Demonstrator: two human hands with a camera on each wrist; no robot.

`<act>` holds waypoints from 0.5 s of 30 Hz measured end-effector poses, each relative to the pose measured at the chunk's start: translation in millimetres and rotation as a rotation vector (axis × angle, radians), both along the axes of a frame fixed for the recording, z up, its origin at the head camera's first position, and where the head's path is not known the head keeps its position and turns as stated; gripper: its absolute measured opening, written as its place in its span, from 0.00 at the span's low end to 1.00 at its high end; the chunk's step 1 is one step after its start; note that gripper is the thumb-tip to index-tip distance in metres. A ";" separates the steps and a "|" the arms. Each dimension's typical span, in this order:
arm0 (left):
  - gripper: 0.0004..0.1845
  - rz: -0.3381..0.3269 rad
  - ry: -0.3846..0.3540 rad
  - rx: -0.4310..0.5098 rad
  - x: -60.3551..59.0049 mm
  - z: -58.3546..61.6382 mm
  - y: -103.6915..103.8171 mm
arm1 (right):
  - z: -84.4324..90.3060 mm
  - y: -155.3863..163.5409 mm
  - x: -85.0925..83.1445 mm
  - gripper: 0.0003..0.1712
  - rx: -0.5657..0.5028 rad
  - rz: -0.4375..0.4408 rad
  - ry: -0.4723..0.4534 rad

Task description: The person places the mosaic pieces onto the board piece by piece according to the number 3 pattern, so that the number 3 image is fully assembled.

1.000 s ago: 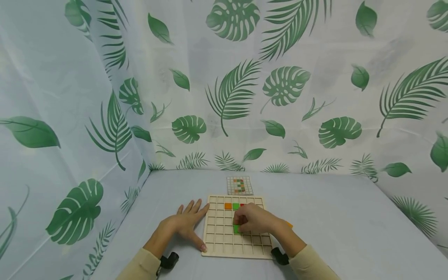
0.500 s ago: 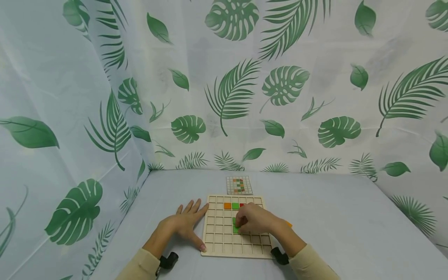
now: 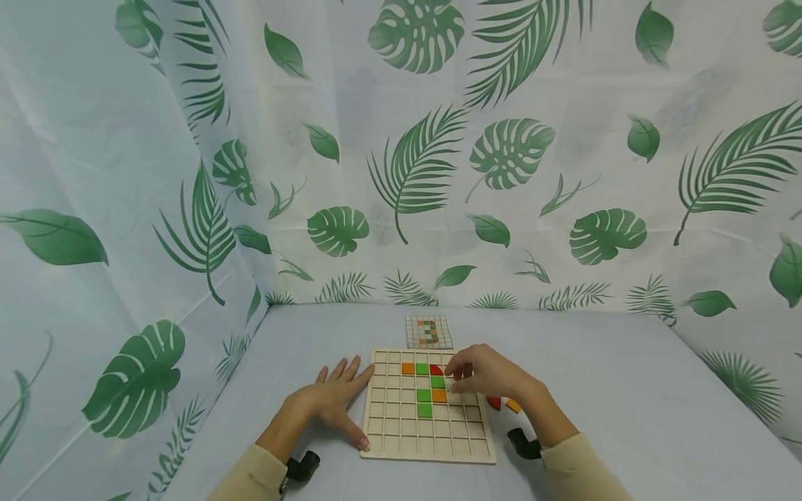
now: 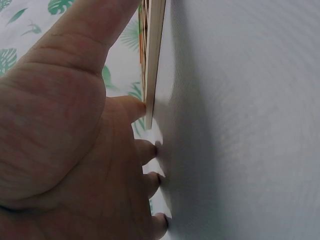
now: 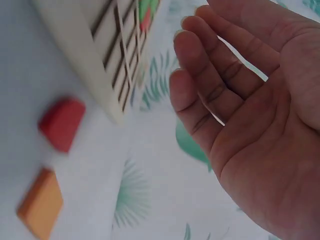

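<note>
A wooden grid board (image 3: 401, 438) lies on the table with orange, green and red tiles in its upper middle cells. My left hand (image 3: 332, 402) rests flat on the table, fingers straight, touching the board's left edge (image 4: 152, 60). My right hand (image 3: 485, 372) hovers over the board's upper right part, fingers relaxed and empty, as the right wrist view shows (image 5: 235, 100). A loose red tile (image 3: 494, 402) (image 5: 62, 122) and a loose orange tile (image 3: 514, 405) (image 5: 40, 202) lie on the table just right of the board.
A small pattern card (image 3: 429, 332) with coloured squares lies behind the board. A leaf-printed curtain (image 3: 438, 153) walls the table at the back and on both sides. The pale tabletop (image 3: 626, 403) stretches to the right.
My right hand has lifted off the middle of the board and moved up and right, uncovering green and orange tiles there and the two loose tiles beside the board. The left hand stayed put.
</note>
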State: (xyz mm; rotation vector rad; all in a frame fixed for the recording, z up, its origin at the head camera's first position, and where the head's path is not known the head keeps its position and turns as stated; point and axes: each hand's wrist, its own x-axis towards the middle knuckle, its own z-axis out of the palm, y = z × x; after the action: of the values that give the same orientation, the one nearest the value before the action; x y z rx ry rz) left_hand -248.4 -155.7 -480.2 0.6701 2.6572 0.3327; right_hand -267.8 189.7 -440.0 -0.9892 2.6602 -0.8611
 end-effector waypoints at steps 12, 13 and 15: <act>0.75 0.003 0.012 0.012 2.3 -0.5 0.3 | -1.3 44.5 -8.6 0.12 0.067 -0.113 -0.112; 0.75 0.004 0.010 0.013 2.4 -0.5 0.3 | -1.7 46.6 -8.8 0.13 0.072 -0.118 -0.131; 0.74 0.004 0.009 0.014 2.6 -0.5 0.3 | -2.2 50.1 -8.7 0.13 0.073 -0.124 -0.171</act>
State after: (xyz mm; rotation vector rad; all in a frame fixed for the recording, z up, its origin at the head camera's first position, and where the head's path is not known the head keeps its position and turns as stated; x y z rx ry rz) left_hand -245.8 -155.4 -480.7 0.6721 2.6674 0.3509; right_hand -276.5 239.8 -442.2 -0.7065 2.6074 -0.8263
